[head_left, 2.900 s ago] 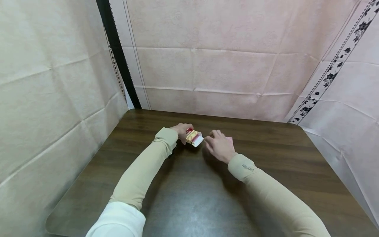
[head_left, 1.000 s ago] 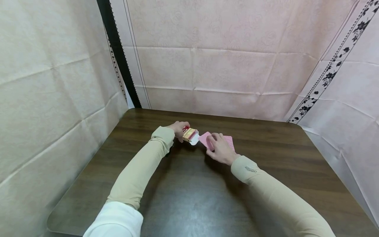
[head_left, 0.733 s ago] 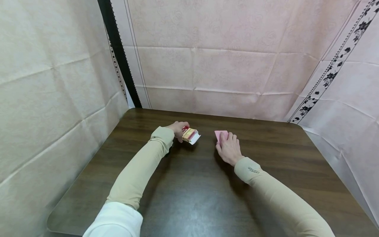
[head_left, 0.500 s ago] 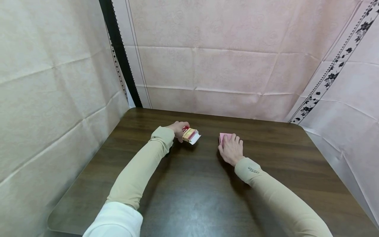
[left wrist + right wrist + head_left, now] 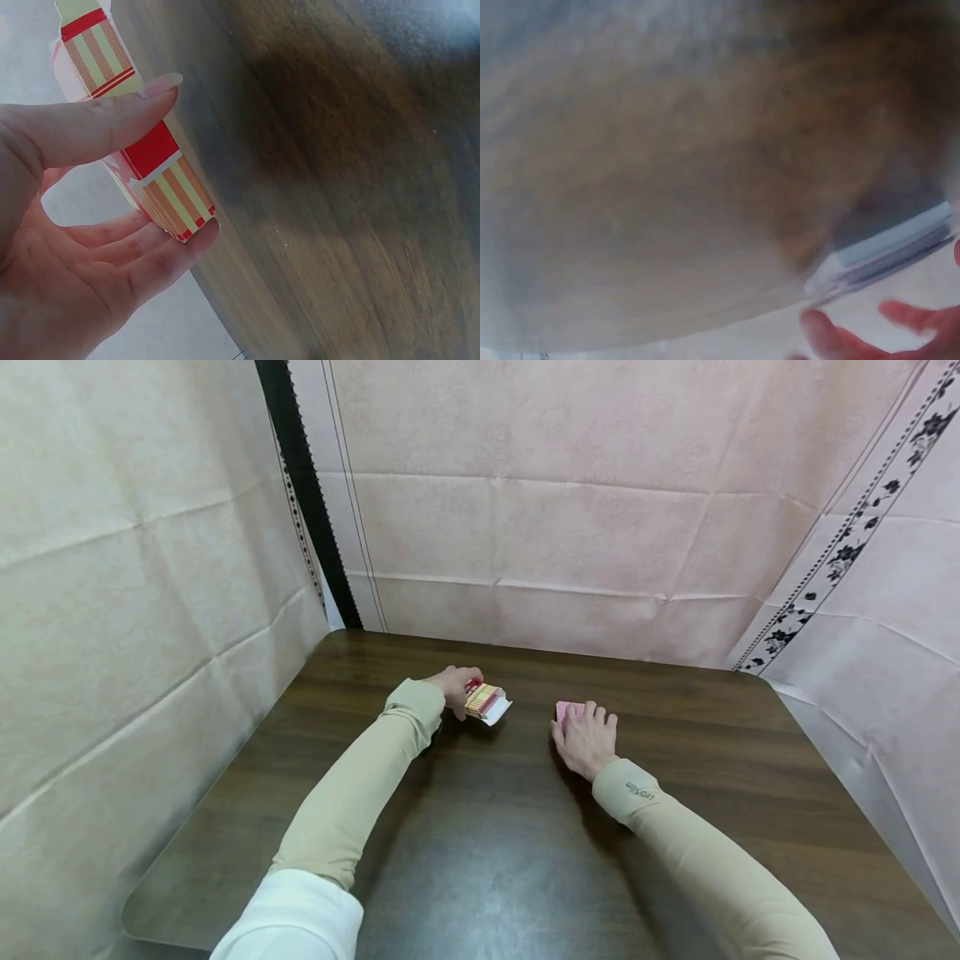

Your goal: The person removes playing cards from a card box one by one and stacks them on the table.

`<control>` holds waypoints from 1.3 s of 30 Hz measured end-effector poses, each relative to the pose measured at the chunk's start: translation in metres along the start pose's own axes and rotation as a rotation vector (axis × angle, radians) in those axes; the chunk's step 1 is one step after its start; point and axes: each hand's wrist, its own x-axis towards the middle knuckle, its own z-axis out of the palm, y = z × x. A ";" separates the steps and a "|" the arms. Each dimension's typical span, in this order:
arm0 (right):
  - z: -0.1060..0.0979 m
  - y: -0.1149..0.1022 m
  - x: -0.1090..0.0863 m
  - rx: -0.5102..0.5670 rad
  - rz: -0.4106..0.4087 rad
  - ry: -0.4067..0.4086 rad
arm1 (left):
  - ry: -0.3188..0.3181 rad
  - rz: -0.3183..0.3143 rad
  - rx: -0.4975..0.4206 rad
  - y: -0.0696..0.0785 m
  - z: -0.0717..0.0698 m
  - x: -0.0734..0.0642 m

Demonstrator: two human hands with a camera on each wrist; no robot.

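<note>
My left hand (image 5: 454, 687) holds a small red-and-yellow striped card box (image 5: 486, 702) above the dark wooden table. The box's white end flap hangs open toward the right. In the left wrist view the thumb lies across the near edge of the box (image 5: 154, 154), with fingertips under its lower end. To the right, my right hand (image 5: 587, 739) rests at a pink-patterned stack of playing cards (image 5: 566, 710), fingers spread loosely and fairly straight. The right wrist view is blurred; it shows the stack's layered edge (image 5: 889, 251) near the fingertips. The hand covers much of the stack.
The brown wood-grain table (image 5: 465, 843) has rounded corners. Creased pale cloth (image 5: 570, 543) hangs behind it, and more cloth (image 5: 135, 652) hangs along the left side. A black strip (image 5: 315, 502) runs down the back left corner.
My right hand has moved from beside the box's open end to the right, bringing a pink card onto the stack. The left hand, still holding the box, has shifted only slightly.
</note>
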 end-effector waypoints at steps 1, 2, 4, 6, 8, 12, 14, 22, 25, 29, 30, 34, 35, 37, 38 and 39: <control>-0.001 -0.001 0.001 -0.005 -0.015 0.028 | 0.000 0.000 -0.001 0.000 0.000 0.000; -0.003 -0.002 0.002 -0.002 -0.040 0.063 | 0.001 0.001 -0.002 0.001 0.000 0.000; -0.007 -0.007 0.005 0.030 -0.124 0.145 | 0.004 0.006 0.002 0.001 0.001 0.001; -0.012 -0.014 0.007 0.084 -0.237 0.203 | 0.007 0.011 0.003 0.001 0.003 0.002; -0.018 -0.023 0.008 0.165 -0.360 0.221 | 0.008 0.018 0.001 0.003 0.004 0.003; -0.026 -0.042 0.010 0.238 -0.489 0.152 | 0.002 0.040 0.007 0.008 0.005 0.004; -0.028 -0.050 0.010 0.224 -0.497 0.093 | -0.003 0.057 0.020 0.013 0.005 0.004; -0.026 -0.064 0.012 0.164 -0.497 -0.049 | -0.023 0.098 0.056 0.024 0.006 0.004; -0.022 -0.064 0.012 0.164 -0.520 -0.020 | -0.027 0.100 0.066 0.023 0.007 0.005; -0.018 -0.062 0.012 0.185 -0.548 0.044 | -0.036 0.100 0.063 0.019 0.007 0.008; -0.017 -0.062 0.012 0.189 -0.555 0.065 | -0.039 0.096 0.062 0.017 0.007 0.009; -0.015 -0.060 0.012 0.205 -0.565 0.122 | -0.037 0.078 0.061 0.012 0.006 0.010; -0.015 -0.059 0.012 0.213 -0.566 0.129 | -0.036 0.074 0.059 0.010 0.006 0.011; -0.016 -0.058 0.012 0.239 -0.561 0.127 | -0.033 0.072 0.056 0.009 0.005 0.010; -0.017 -0.057 0.011 0.254 -0.560 0.126 | -0.032 0.068 0.050 0.008 0.004 0.009; -0.017 -0.056 0.011 0.267 -0.561 0.127 | -0.030 0.068 0.046 0.008 0.004 0.008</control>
